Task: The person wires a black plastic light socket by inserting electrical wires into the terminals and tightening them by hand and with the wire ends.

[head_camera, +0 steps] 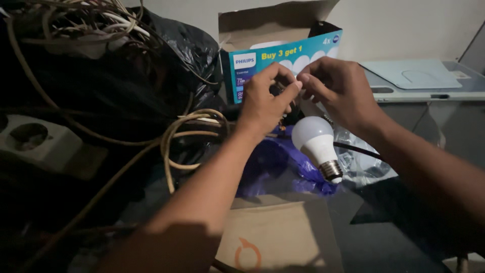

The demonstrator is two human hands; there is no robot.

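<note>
My left hand [267, 98] and my right hand [339, 90] meet fingertip to fingertip in front of an open blue-and-white bulb box [283, 55]. Both pinch a small dark object [277, 89] between them; it is mostly hidden by the fingers and I cannot tell what it is. Just below the hands a white light bulb [316, 144] lies on its side, its metal screw base pointing down-right, on crumpled purple plastic [275, 167].
A black plastic bag [126, 76] topped with tangled beige cables [76, 20] fills the left. A white socket block [35, 139] sits at far left. A brown cardboard box [283, 237] is in front. A grey case with a pale lid [414, 81] stands at right.
</note>
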